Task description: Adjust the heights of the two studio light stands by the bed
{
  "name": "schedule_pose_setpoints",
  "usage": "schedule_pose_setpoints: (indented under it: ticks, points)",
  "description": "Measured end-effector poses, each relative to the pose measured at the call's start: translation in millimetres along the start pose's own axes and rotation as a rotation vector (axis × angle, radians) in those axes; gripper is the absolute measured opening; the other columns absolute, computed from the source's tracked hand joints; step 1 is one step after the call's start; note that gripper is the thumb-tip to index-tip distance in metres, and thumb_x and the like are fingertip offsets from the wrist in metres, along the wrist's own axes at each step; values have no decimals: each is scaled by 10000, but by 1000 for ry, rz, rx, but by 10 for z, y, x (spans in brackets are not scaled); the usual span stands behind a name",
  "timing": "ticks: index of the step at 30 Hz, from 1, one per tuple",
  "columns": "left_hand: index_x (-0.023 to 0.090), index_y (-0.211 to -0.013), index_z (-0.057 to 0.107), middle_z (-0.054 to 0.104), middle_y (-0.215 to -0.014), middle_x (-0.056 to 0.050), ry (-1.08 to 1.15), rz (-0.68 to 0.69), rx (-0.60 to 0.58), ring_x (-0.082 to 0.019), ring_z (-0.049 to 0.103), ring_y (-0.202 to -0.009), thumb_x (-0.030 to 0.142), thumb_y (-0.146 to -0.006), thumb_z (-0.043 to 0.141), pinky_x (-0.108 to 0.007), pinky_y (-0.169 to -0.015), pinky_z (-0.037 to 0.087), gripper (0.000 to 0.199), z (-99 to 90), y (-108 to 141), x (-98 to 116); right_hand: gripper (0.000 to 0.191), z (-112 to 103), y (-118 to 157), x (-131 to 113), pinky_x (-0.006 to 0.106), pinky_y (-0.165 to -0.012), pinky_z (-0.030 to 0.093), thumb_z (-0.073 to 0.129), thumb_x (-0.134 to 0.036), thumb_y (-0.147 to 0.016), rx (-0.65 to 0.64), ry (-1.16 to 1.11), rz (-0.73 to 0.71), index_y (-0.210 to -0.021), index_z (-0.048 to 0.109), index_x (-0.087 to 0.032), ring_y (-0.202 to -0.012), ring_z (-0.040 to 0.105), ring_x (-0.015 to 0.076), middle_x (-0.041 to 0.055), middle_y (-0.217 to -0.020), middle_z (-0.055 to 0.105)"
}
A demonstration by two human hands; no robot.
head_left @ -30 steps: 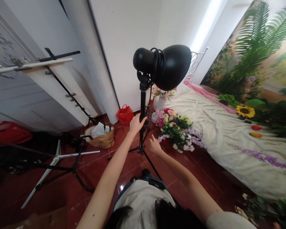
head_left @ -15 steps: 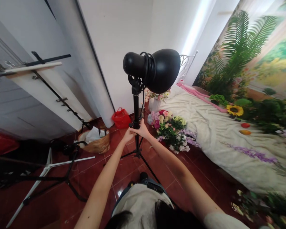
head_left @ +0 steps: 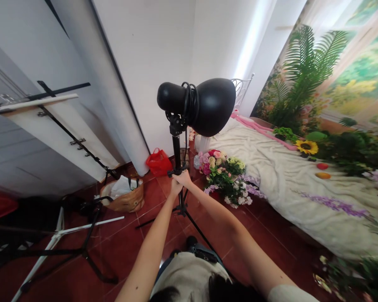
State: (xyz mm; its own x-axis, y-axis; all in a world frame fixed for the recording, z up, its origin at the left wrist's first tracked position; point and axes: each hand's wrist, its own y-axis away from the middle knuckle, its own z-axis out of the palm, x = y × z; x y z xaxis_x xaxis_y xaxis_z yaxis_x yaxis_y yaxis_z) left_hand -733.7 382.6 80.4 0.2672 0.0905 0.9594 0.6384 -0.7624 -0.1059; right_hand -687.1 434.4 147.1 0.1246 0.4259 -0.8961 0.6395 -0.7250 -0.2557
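A black studio lamp [head_left: 212,107] with a cable coiled round its neck tops a black stand [head_left: 177,153] in the middle of the view. Both of my hands are on the stand's pole, just under its collar. My left hand [head_left: 175,186] is wrapped round the pole from the left. Right beside it, my right hand [head_left: 185,178] grips the same pole at the collar. The stand's legs [head_left: 197,226] spread over the red tiled floor.
Left are a white panel [head_left: 63,136] on a black frame, a woven basket [head_left: 129,200], a red bag [head_left: 159,162] and white and black stand legs. Flowers [head_left: 222,172] lie beside a bed with a cream blanket [head_left: 280,180] at the right.
The lamp appears lower and slightly left in the view. My right hand, whose fingers were spread by the collar, has closed round the pole. The view has shifted a little.
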Motion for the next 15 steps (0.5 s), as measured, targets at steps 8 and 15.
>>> schedule_pose_setpoints:
  ticks: [8, 15]
  points:
    - [119, -835, 605, 681, -781, -75, 76, 5, 85, -207, 637, -770, 255, -666, 601, -322, -704, 512, 217, 24, -8, -104, 173, -190, -226, -546, 220, -564, 464, 556, -240, -566, 115, -43, -12, -696, 582, -128, -649, 589, 158, 29, -679, 627]
    - [144, -741, 616, 647, -660, -39, 141, -38, 141, -171, 618, -660, 371, -643, 654, -278, -635, 492, 250, 36, 52, -25, 149, -485, -492, -1327, 219, -557, 453, 556, -237, -571, 194, -129, -168, -680, 568, -136, -594, 562, 133, 15, -645, 606]
